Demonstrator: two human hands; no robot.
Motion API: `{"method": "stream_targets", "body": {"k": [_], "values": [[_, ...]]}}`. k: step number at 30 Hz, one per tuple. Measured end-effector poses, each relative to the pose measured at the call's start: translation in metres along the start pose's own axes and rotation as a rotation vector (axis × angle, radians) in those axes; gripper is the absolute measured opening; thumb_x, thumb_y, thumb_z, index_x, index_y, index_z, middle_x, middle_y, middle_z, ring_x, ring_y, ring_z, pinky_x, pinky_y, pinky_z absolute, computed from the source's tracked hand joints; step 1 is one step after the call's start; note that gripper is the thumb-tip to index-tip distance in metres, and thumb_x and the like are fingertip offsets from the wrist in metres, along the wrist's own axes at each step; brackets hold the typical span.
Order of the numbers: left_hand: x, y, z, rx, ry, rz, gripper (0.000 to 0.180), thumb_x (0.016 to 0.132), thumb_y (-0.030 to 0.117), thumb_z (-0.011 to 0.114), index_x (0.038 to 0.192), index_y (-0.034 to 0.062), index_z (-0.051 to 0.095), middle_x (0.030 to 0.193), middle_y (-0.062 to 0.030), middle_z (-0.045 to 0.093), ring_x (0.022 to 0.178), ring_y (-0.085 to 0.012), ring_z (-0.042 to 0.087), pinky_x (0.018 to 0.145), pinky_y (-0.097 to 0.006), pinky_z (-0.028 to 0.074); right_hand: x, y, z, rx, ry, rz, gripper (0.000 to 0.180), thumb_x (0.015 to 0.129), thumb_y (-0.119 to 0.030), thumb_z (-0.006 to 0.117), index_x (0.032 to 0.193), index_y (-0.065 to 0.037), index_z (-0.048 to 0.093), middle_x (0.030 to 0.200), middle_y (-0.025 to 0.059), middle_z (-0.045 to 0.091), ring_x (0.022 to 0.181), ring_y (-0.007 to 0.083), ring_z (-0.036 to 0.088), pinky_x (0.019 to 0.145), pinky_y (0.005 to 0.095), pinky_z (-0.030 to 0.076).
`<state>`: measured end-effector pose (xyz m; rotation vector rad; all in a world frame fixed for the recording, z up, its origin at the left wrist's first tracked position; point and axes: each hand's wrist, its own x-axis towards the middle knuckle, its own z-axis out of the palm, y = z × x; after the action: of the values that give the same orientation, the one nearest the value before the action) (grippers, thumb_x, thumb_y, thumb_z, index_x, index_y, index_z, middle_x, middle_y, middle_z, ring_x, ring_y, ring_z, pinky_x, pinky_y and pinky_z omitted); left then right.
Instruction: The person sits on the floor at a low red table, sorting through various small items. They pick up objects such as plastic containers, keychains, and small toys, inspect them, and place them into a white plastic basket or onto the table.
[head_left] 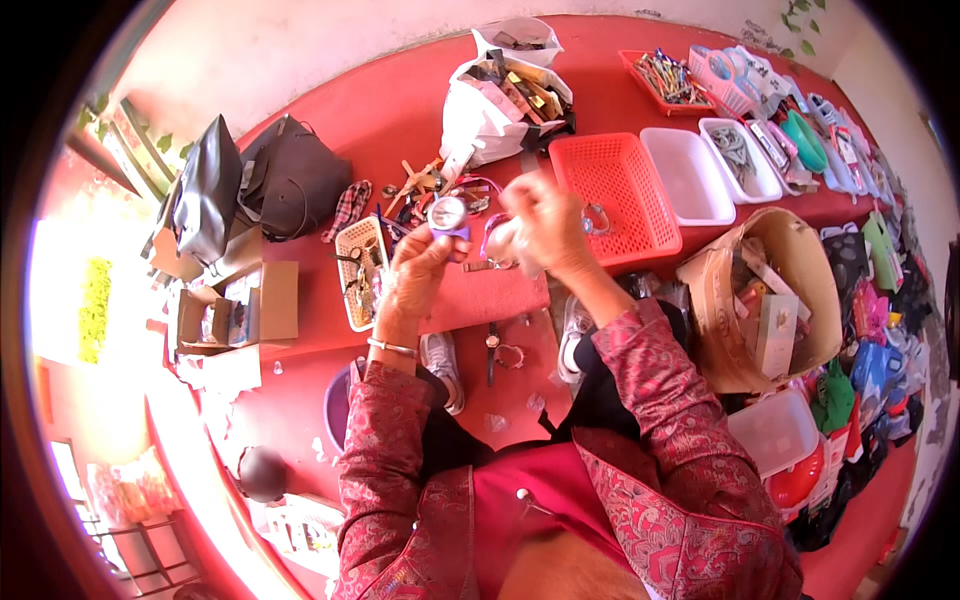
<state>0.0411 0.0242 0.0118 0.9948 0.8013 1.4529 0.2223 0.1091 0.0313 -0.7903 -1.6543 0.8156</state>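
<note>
Between thumb and fingers, my left hand (415, 265) grips a wristwatch (447, 213) with a round pale dial and purple band. My right hand (548, 228) is raised just right of it, its fingers curled and smeared by motion; what they hold, if anything, does not show clearly. A pink-purple strap (488, 238) loops close to those fingers, and I cannot tell whether they touch it. Beyond my left hand lies a pile of watches and straps (418, 188). A cream basket (357, 236) with more watches sits left of that hand. A clear-banded watch (596, 219) rests in the red basket (640, 180).
White trays (688, 205) stand right of the red basket, near a box of pens (672, 80). A white bag of boxes (480, 125) is at the back. Black bags (290, 185) and a cardboard box (275, 300) are left; a large carton (715, 345) is right. A dark-strapped watch (491, 355) lies between my feet.
</note>
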Motion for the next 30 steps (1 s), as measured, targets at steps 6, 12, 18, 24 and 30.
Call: {"method": "stream_targets", "body": {"k": [6, 12, 18, 24, 30], "values": [[0.02, -0.015, 0.035, 0.171, -0.043, -0.16, 0.022, 0.084, 0.008, 0.053, 0.103, -0.0026, 0.057, 0.089, -0.0049, 0.064, 0.079, -0.0092, 0.056, 0.075, -0.024, 0.044, 0.029, -0.008, -0.014, 0.221, 0.164, 0.035, 0.01, 0.081, -0.01, 0.06, 0.079, -0.001, 0.057, 0.063, 0.0024, 0.057, 0.06, 0.005, 0.052, 0.053, 0.0221, 0.042], [0.016, -0.023, 0.03, 0.467, -0.13, -0.103, 0.013, 0.082, 0.004, 0.053, 0.091, -0.002, 0.061, 0.079, -0.0042, 0.063, 0.077, -0.0093, 0.056, 0.073, -0.025, 0.045, 0.025, -0.006, 0.021, -0.398, -0.199, -0.113, 0.01, 0.08, -0.015, 0.057, 0.086, -0.007, 0.056, 0.074, 0.0121, 0.062, 0.068, 0.031, 0.06, 0.058, 0.0379, 0.047], [-0.006, 0.006, 0.026, -0.09, -0.082, -0.019, 0.016, 0.084, 0.005, 0.054, 0.096, 0.0006, 0.063, 0.094, -0.0041, 0.063, 0.089, -0.0115, 0.056, 0.084, -0.027, 0.043, 0.058, 0.028, -0.014, 0.076, 0.042, 0.313, 0.013, 0.082, -0.013, 0.058, 0.079, 0.0, 0.059, 0.061, 0.0028, 0.055, 0.054, 0.01, 0.054, 0.049, 0.0248, 0.042], [-0.006, 0.011, 0.028, -0.178, -0.202, 0.078, 0.025, 0.082, 0.011, 0.06, 0.104, -0.0004, 0.059, 0.096, -0.0048, 0.063, 0.094, -0.0133, 0.054, 0.089, -0.03, 0.039, 0.034, 0.01, -0.005, 0.401, -0.198, 0.55, 0.027, 0.086, -0.027, 0.057, 0.082, -0.001, 0.06, 0.065, 0.0007, 0.052, 0.054, 0.009, 0.051, 0.048, 0.0225, 0.042], [-0.001, -0.001, 0.019, -0.568, -0.183, 0.063, 0.031, 0.084, 0.008, 0.055, 0.112, -0.0036, 0.051, 0.091, -0.0063, 0.062, 0.087, -0.0134, 0.057, 0.083, -0.028, 0.043, 0.02, -0.006, 0.009, 1.014, -0.638, 0.646, 0.028, 0.084, -0.02, 0.059, 0.1, 0.003, 0.055, 0.087, 0.0105, 0.062, 0.073, 0.0185, 0.062, 0.067, 0.032, 0.054]]}}
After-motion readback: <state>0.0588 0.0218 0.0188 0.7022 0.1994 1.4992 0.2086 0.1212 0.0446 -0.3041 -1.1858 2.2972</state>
